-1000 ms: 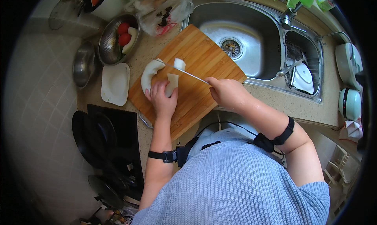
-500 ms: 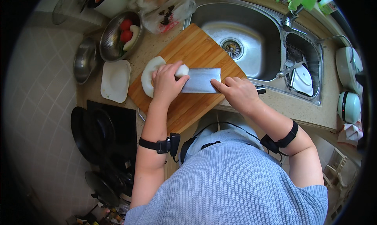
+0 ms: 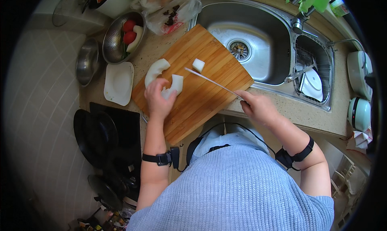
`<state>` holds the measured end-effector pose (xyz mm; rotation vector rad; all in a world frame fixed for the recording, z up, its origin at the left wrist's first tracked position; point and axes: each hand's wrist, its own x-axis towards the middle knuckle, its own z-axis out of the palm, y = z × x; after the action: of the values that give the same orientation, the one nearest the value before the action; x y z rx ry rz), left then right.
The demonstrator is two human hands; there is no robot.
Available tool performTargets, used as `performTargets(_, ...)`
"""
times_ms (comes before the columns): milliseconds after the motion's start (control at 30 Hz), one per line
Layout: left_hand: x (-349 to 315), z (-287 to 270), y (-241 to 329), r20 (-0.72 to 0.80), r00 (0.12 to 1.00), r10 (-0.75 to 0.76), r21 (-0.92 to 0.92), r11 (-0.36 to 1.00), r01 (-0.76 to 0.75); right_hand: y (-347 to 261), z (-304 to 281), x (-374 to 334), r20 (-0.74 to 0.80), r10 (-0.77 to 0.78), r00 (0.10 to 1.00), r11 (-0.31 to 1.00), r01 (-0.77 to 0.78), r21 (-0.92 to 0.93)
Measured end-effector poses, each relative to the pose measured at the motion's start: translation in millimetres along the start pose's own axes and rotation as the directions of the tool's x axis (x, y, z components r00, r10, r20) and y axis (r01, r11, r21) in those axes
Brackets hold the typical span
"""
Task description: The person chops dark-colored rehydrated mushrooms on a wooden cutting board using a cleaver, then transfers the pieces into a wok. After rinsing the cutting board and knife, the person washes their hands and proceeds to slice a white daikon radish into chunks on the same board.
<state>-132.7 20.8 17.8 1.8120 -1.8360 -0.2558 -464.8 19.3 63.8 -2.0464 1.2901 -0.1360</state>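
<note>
1. Wooden cutting board (image 3: 201,90) lies beside the sink (image 3: 258,49), carrying white vegetable pieces.
2. Left hand (image 3: 158,98) presses its fingers onto one white chunk (image 3: 173,85).
3. Right hand (image 3: 258,107) grips a knife (image 3: 211,82), blade near a small cube (image 3: 198,65).

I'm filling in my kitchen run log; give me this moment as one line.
left hand holds white vegetable piece on cutting board | right hand grips knife | cut cube beyond blade

A speckled beige counter (image 3: 282,110) carries a wooden cutting board (image 3: 201,98), white dish (image 3: 118,83) and steel bowls (image 3: 117,37)
</note>
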Motion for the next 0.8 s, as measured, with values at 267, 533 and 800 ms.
performTargets(267,-25,35,2,-0.031,1.0,-0.004,0.123,0.992,0.007,-47,9,27,0.091,-0.096,0.991,0.995,0.094,0.024)
performTargets(533,-23,32,6,-0.047,0.998,-0.028,0.088,0.996,0.032,-60,5,34,0.136,-0.083,0.987,0.995,0.09,-0.047)
performTargets(800,-24,37,-1,-0.094,0.995,-0.012,0.084,0.996,0.02,-73,17,54,0.288,0.067,0.955,0.993,-0.036,-0.11)
